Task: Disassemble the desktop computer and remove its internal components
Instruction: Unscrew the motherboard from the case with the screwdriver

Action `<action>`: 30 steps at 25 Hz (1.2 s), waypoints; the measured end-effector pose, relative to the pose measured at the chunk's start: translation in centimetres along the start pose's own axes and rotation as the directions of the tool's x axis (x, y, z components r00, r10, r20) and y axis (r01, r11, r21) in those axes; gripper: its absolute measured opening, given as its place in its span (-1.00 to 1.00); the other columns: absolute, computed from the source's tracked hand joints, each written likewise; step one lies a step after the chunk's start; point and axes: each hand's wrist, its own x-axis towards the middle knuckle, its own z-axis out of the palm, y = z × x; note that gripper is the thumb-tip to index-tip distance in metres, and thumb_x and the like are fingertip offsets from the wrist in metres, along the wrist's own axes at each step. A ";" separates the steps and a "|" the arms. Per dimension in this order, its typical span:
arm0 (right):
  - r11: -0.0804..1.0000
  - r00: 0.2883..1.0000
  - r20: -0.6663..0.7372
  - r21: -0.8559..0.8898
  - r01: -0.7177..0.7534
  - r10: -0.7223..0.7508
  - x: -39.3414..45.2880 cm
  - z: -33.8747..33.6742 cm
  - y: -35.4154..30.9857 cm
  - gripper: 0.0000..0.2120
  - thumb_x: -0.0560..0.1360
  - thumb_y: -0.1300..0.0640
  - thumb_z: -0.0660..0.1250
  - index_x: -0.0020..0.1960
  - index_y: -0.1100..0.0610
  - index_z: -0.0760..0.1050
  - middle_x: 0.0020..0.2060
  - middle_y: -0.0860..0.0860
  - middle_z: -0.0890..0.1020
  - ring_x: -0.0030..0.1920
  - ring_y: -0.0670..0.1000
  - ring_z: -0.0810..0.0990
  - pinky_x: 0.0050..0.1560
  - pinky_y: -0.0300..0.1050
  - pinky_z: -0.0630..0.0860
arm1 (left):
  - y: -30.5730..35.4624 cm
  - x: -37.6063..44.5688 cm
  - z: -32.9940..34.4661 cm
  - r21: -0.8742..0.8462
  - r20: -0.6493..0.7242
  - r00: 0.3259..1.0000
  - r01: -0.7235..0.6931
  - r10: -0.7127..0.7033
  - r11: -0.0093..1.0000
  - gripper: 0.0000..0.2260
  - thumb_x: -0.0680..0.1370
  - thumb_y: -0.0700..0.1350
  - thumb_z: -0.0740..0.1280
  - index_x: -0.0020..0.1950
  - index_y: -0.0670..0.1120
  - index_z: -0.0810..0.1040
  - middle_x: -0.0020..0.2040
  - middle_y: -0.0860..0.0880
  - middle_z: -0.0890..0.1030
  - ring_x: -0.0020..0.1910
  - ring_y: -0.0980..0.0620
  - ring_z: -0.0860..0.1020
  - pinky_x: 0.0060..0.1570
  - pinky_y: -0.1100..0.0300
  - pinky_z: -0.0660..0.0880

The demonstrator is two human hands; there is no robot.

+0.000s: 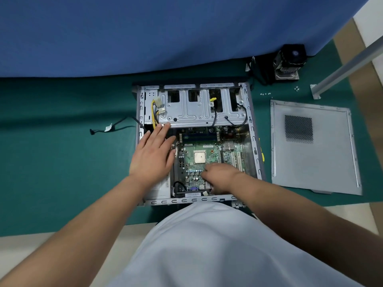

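Green mat holds opened case, drive cage away; left hand flat, right hand curled, grasp unclear.

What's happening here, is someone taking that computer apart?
Yes. A person leans over an open computer case lying on a green mat. The left hand rests flat, fingers spread, near the drive cage; the right hand reaches onto the motherboard, fingers curled. The side panel lies to the right, the cooler fan and loose screws behind it.

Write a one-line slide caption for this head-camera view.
Both hands, left and right, work over the motherboard in the open case, side panel set aside.
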 end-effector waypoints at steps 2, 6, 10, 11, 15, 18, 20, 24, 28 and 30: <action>0.999 1.000 -0.002 -0.039 0.013 -0.014 0.1 -0.1 -0.2 -0.65 0.47 0.16 0.52 0.19 0.16 0.49 0.11 0.11 0.52 0.03 0.13 0.55 0.01 0.08 0.61 | 0.0 0.0 0.6 0.032 -0.026 1.000 -0.003 0.004 0.999 -0.58 0.69 0.09 0.11 0.48 -0.01 0.47 0.68 -0.01 0.15 0.66 0.00 0.05 0.62 -0.04 0.01; 1.000 0.993 -0.116 -0.006 0.009 -0.010 0.0 0.2 -0.2 -0.66 0.42 0.22 0.52 0.13 0.17 0.49 0.09 0.13 0.51 -0.18 0.07 0.50 -0.14 0.06 0.64 | 0.1 0.2 0.8 0.034 -0.059 0.998 0.001 0.001 0.999 -0.59 0.67 0.10 0.07 0.36 -0.02 0.56 0.67 -0.01 0.18 0.65 0.00 0.09 0.59 -0.05 0.10; 0.995 0.970 -0.237 0.092 -0.034 0.055 -0.3 0.6 0.2 -0.67 0.44 0.17 0.52 0.13 0.14 0.49 0.08 0.11 0.52 -0.03 0.12 0.60 -0.08 0.00 0.64 | 0.0 0.2 1.0 0.029 -0.077 0.997 -0.004 0.007 1.000 -0.60 0.69 0.11 0.06 0.30 -0.03 0.58 0.66 -0.01 0.19 0.65 0.00 0.10 0.57 -0.05 0.14; 0.992 0.962 -0.264 0.116 -0.046 0.076 -0.5 0.7 0.4 -0.68 0.46 0.14 0.51 0.15 0.13 0.49 0.10 0.11 0.53 0.02 0.13 0.61 -0.05 0.00 0.61 | 0.0 0.2 1.1 0.027 -0.081 0.997 -0.002 0.004 1.000 -0.60 0.69 0.11 0.05 0.29 -0.02 0.59 0.66 -0.01 0.20 0.65 0.00 0.09 0.57 -0.05 0.14; 0.976 0.920 -0.368 0.210 -0.063 0.138 -1.4 0.7 0.5 -0.71 0.52 0.00 0.47 0.17 0.09 0.53 0.01 0.04 0.50 0.05 0.09 0.57 -0.03 -0.06 0.54 | 0.0 0.1 1.2 0.032 -0.092 0.996 -0.004 0.007 0.999 -0.61 0.70 0.10 0.04 0.25 -0.02 0.60 0.66 -0.01 0.20 0.65 0.01 0.11 0.55 -0.03 0.15; 0.957 0.893 -0.413 0.286 -0.058 0.177 -2.4 0.3 0.3 -0.65 0.55 -0.05 0.44 0.29 0.06 0.56 -0.05 -0.05 0.41 -0.01 -0.03 0.44 0.06 -0.06 0.55 | 0.0 0.1 1.1 0.027 -0.091 0.996 -0.011 0.013 1.000 -0.61 0.70 0.10 0.04 0.26 -0.02 0.59 0.66 -0.02 0.20 0.64 0.00 0.12 0.55 -0.05 0.16; 0.940 0.884 -0.427 0.338 -0.038 0.190 -3.2 -0.2 0.3 -0.60 0.57 -0.05 0.41 0.36 0.05 0.54 -0.04 -0.08 0.35 0.01 -0.07 0.35 0.10 -0.09 0.49 | 0.0 0.0 0.9 0.014 -0.085 0.996 -0.011 0.013 1.000 -0.61 0.71 0.10 0.04 0.28 -0.02 0.58 0.66 -0.02 0.21 0.64 0.00 0.12 0.56 -0.06 0.15; 0.932 0.893 -0.417 0.363 -0.006 0.169 -4.7 -1.7 0.4 -0.61 0.60 -0.07 0.36 0.38 0.02 0.50 -0.01 -0.10 0.32 0.03 -0.08 0.32 0.10 -0.11 0.43 | 0.1 -0.1 0.4 -0.119 -0.105 0.994 -0.021 0.008 0.993 -0.64 0.71 0.08 0.08 0.31 -0.01 0.58 0.61 0.00 0.32 0.61 0.02 0.21 0.57 -0.05 0.14; 0.923 0.900 -0.404 0.384 0.005 0.164 -6.7 -3.7 0.4 -0.71 0.60 -0.07 0.37 0.28 -0.03 0.53 -0.02 -0.10 0.33 -0.01 -0.05 0.38 0.07 -0.06 0.48 | -0.2 -0.3 -0.7 -0.376 -0.141 0.987 0.019 -0.077 0.926 -0.71 0.71 0.00 0.20 0.33 -0.03 0.61 0.45 0.01 0.53 0.47 0.00 0.41 0.52 0.00 0.24; 0.917 0.902 -0.396 0.398 0.001 0.171 -7.5 -4.9 0.2 -0.68 0.60 -0.08 0.37 0.31 -0.02 0.53 0.00 -0.09 0.35 -0.01 -0.04 0.42 0.06 -0.06 0.47 | -0.1 -0.3 -1.3 -0.437 -0.111 0.988 0.049 -0.108 0.898 -0.75 0.69 -0.03 0.27 0.32 -0.02 0.62 0.36 0.03 0.59 0.40 0.01 0.46 0.45 0.05 0.29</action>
